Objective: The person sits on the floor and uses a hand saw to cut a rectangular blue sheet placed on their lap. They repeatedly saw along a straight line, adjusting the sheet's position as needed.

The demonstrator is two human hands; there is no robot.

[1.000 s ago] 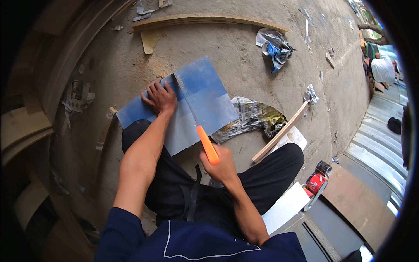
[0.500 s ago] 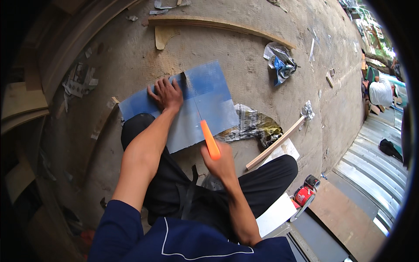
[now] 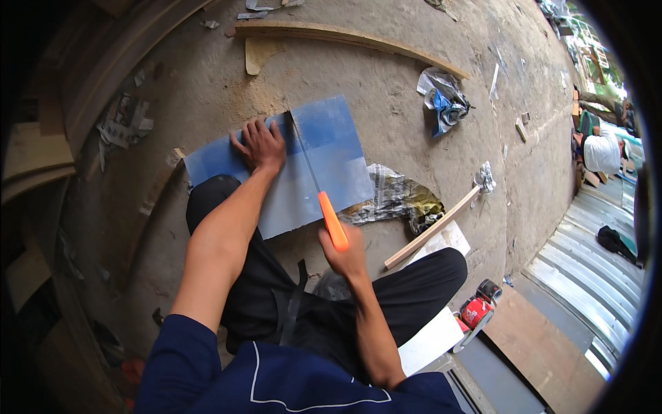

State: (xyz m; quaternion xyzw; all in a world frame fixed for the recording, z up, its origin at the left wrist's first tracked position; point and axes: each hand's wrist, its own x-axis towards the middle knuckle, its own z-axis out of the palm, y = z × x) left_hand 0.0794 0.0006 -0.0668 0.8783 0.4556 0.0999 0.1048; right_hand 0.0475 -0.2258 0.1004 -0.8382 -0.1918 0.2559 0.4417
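A blue-grey board [image 3: 338, 152] lies tilted across my left knee, its far side by the ground. My left hand [image 3: 262, 146] presses on its upper left part, fingers spread. In my right hand [image 3: 347, 254] is the orange handle of a handsaw [image 3: 333, 222], at the board's near edge. The saw's thin dark blade runs away from me over the board, toward a dark slit at the far edge. Pale dust shows on the board and on the ground beyond it.
A long wooden strip [image 3: 352, 36] lies beyond the board. Crumpled paper [image 3: 445, 100] and a wooden stick [image 3: 434, 234] are to the right. A red-and-black tape roll [image 3: 476, 312] sits near corrugated metal sheets [image 3: 586, 255]. Another person [image 3: 601, 148] is at the far right.
More of the saw blade shows over the board now. The board has shifted very slightly left; my left hand still presses on it, and my right hand keeps the handle.
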